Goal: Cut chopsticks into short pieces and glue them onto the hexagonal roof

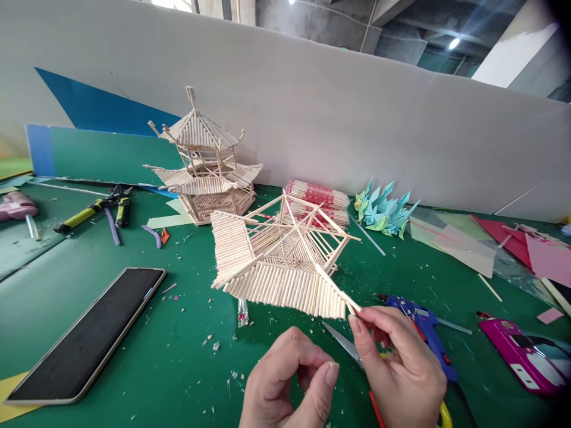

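A half-roofed pavilion model made of thin wooden sticks point(281, 288) stands at the middle of the table. Its near and left roof panels are filled with short sticks laid side by side; the other sides show bare frame. At its near right corner my right hand point(399, 351) is closed, thumb and forefinger pinching a short wooden stick point(351, 302) against the roof edge. Curled in front of the model, my left hand point(292, 380) brings thumb and forefinger together, with nothing visible in them. Scissors point(343, 343) lie partly under my right hand.
Behind stands a finished-looking two-tier stick pavilion point(200, 178), beside bundled sticks point(316, 196) and a folded-paper piece point(386, 208). Right lie a blue glue gun point(419, 327) and a magenta power strip point(520, 351). Left are a phone point(89, 336) and cutters point(91, 214). A pale partition point(312, 107) backs the table.
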The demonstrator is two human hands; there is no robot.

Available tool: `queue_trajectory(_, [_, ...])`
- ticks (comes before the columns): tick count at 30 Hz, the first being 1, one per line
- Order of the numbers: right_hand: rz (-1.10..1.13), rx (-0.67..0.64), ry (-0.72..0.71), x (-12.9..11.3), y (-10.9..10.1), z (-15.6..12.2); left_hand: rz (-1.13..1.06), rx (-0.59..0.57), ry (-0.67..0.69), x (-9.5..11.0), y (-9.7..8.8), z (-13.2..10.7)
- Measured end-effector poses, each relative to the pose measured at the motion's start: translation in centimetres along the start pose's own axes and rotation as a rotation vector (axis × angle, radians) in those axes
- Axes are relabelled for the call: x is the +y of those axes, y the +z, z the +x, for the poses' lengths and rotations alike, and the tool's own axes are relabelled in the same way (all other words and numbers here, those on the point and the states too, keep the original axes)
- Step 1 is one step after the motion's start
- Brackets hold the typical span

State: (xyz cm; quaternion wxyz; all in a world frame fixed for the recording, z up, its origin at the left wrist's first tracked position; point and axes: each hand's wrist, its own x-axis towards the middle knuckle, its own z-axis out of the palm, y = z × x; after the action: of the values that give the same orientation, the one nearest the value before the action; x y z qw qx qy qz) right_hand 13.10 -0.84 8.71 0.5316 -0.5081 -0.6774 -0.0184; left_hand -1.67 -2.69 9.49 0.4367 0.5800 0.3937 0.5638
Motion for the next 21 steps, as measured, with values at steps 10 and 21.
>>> queue_trajectory(10, [0.021, 0.008, -0.016, 0.1, 0.2, 0.2, 0.572, -0.004, 0.462, -0.7, -0.1, 2.5])
queue_trajectory(21, [-0.022, 0.006, -0.055, 0.0, 0.1, 0.8, 0.793, -0.02, 0.559, -1.5, 0.5, 2.6])
